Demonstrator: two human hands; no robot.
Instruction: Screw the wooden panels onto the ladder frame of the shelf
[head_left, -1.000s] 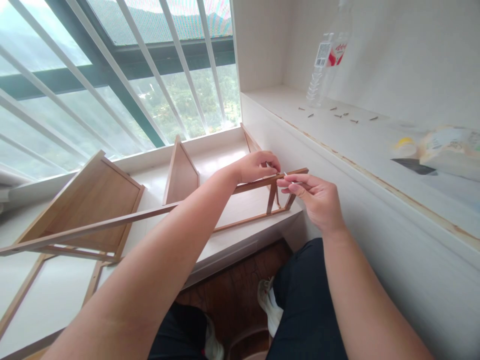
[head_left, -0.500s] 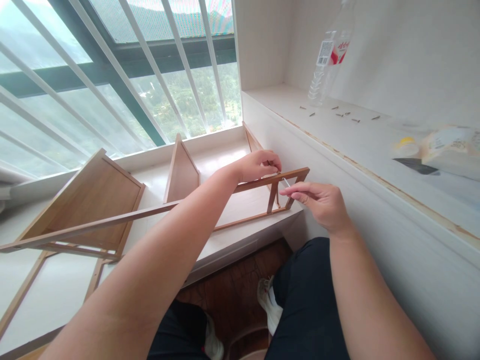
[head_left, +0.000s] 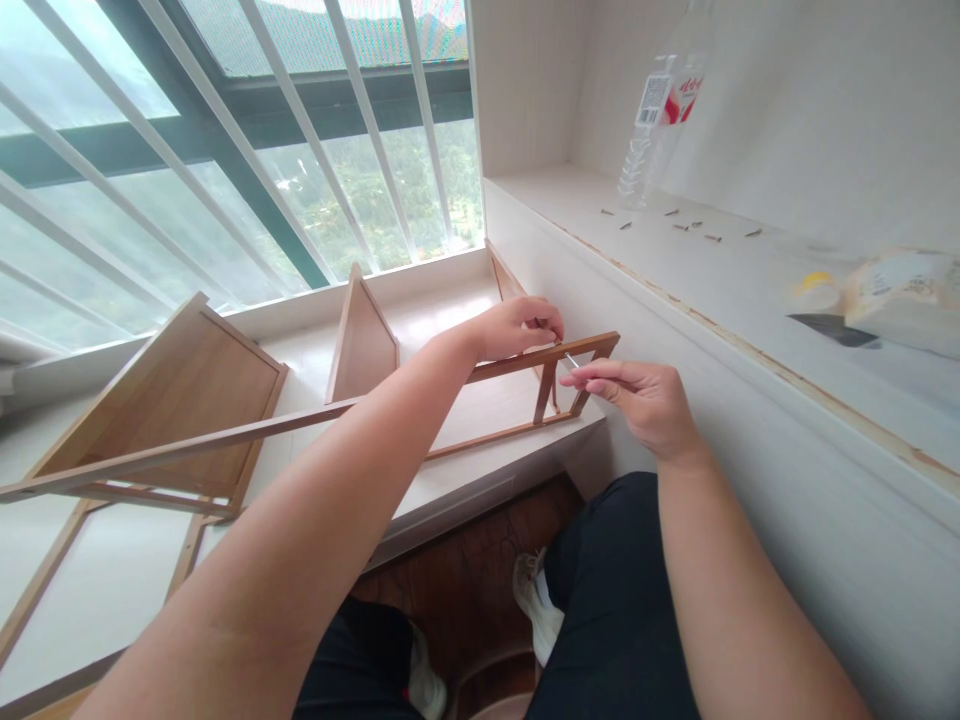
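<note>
- Wooden frame [head_left: 277,425]: it lies across the white ledge [head_left: 480,415] below the window, its long upper rail running from the left edge of the scene to a short end just right of the middle.
- On the left, a broad wooden panel [head_left: 172,400] slants up on the far side of that rail.
- The left arm [head_left: 300,510] reaches from the near left corner diagonally far and right, almost straight, crossing over the rail.
- Farther right, a narrower panel [head_left: 364,345] stands upright beyond the forearm.
- The left hand [head_left: 521,330] is at the rail's far side, back upward, fingers curled down beside it; whether this grip is clamped on anything cannot be told.
- Just right, a thin metal rod [head_left: 573,363] meets the rail's near side.
- The right hand [head_left: 634,395] has its grip together on that rod, thumb against fingers pointing left, the forearm [head_left: 727,560] rising from the near right.
- On the raised shelf [head_left: 750,285], far right, are a clear bottle [head_left: 660,120], loose screws [head_left: 713,238] and a pale packet [head_left: 900,295].
</note>
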